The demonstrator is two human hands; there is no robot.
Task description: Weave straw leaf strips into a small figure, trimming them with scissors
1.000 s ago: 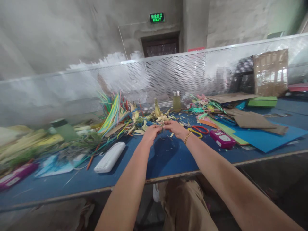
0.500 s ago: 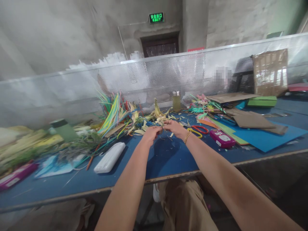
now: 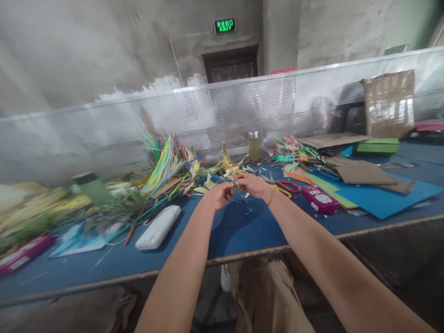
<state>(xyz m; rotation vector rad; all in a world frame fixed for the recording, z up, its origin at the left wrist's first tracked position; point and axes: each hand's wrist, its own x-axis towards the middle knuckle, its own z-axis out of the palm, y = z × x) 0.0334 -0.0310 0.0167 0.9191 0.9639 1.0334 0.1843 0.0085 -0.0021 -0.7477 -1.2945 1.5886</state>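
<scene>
In the middle of the table, my left hand point(image 3: 221, 194) is closed in a pinch. My right hand point(image 3: 252, 185), with a gold bracelet at its wrist, pinches close beside it, fingertips almost touching the left ones. Between them is a small tan-green bit, too small and blurred to name. Pale dry husk strips point(image 3: 227, 162) lie heaped just beyond my fingers, with blue strands point(image 3: 215, 178) among them. To the right of my right wrist are scissors with red handles point(image 3: 290, 187) and a yellow-handled pair point(image 3: 284, 192), partly hidden by the wrist.
Left on the blue table point(image 3: 256, 231) lie a white power-bank-like block point(image 3: 158, 227), coloured strips point(image 3: 161, 166) and a green bottle point(image 3: 92, 187). At right are a purple pack point(image 3: 319, 200), blue sheet point(image 3: 385, 199) and cardboard pieces point(image 3: 362, 171). A perforated metal screen point(image 3: 236, 111) stands behind.
My left hand has turned slightly and its wrist has shifted a little left and down. My right hand has moved only slightly; both still pinch close together.
</scene>
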